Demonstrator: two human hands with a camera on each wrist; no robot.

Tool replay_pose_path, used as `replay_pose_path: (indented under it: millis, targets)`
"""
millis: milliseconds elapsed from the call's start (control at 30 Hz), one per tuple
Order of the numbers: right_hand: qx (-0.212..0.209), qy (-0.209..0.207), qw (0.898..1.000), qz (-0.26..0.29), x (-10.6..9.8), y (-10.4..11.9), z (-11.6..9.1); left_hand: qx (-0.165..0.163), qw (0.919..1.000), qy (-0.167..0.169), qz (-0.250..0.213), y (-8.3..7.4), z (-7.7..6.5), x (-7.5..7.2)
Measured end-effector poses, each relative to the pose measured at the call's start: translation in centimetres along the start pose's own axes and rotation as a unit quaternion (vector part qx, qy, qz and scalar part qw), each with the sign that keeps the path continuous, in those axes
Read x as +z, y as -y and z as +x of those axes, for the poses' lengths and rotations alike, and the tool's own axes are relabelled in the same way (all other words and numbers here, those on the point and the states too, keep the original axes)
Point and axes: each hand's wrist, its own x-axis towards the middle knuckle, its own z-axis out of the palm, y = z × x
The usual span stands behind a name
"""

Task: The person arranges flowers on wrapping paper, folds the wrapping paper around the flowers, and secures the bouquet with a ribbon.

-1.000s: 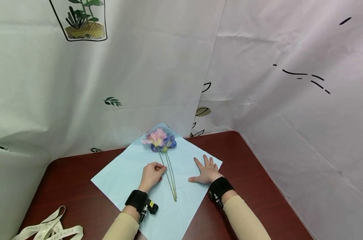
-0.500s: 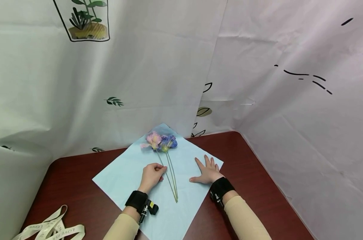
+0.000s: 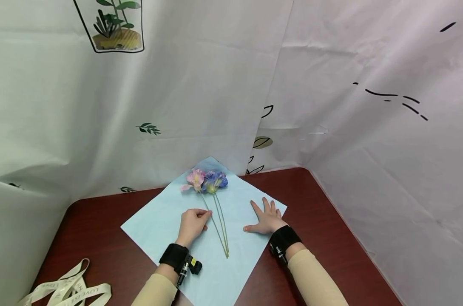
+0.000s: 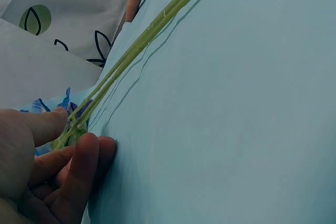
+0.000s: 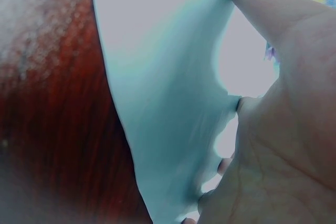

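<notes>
On a light blue sheet of paper (image 3: 154, 225), set cornerwise on the table, lie a pink flower (image 3: 196, 179) and a blue-purple flower (image 3: 215, 182) side by side. Their thin green stems (image 3: 222, 212) run toward the front and meet at the lower ends. My left hand (image 3: 193, 224) pinches the pink flower's stem about midway, between thumb and fingertips. In the left wrist view, the thumb (image 4: 50, 127) lies at the stems (image 4: 142, 40). My right hand (image 3: 268, 219) rests palm down with spread fingers on the paper near its right corner.
A loose heap of cream ribbon (image 3: 74, 289) with printed letters lies on the dark red table (image 3: 109, 242) at the front left. White printed cloth (image 3: 200, 93) hangs behind the table's back edge and along its right side.
The pink flower's head has shifted left and slightly down, off the blue-purple one, so that both now show side by side. The right hand keeps its place; the head view has turned slightly.
</notes>
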Motion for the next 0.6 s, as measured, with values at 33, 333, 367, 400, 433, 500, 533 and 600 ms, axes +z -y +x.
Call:
replay_pose_path:
  millis: [33, 333, 367, 400, 433, 500, 533, 600]
  targets:
    - [-0.001, 0.0, 1.0, 0.0, 0.0, 0.0, 0.0, 0.0, 1.0, -0.001, 0.001, 0.0, -0.1, -0.1]
    - [-0.018, -0.023, 0.999, 0.02, 0.6, -0.1, -0.2, 0.141, 0.9806, 0.024, 0.134, 0.5, -3.1, -2.4]
    - [-0.021, -0.028, 0.999, 0.02, 0.6, 0.0, -0.4, 0.17, 0.9729, 0.045, 0.15, 0.7, -3.8, -3.0]
    - [-0.021, -0.03, 0.999, 0.02, 0.5, 0.1, -0.6, 0.196, 0.9641, 0.072, 0.164, 0.8, -4.5, -3.6]
    - [-0.022, -0.031, 0.999, 0.019, 0.4, 0.2, -0.8, 0.22, 0.9546, 0.102, 0.173, 1.0, -5.3, -4.3]
    - [-0.022, -0.037, 0.999, 0.01, 0.0, 0.7, -1.5, 0.247, 0.9366, 0.174, 0.177, 1.3, -6.8, -5.6]
    - [-0.022, -0.042, 0.999, 0.005, -0.2, 1.0, -1.8, 0.254, 0.9279, 0.209, 0.176, 1.4, -7.5, -6.2]
    - [-0.024, -0.053, 0.998, -0.005, -0.6, 1.6, -2.4, 0.254, 0.9125, 0.271, 0.17, 1.6, -9.0, -7.2]
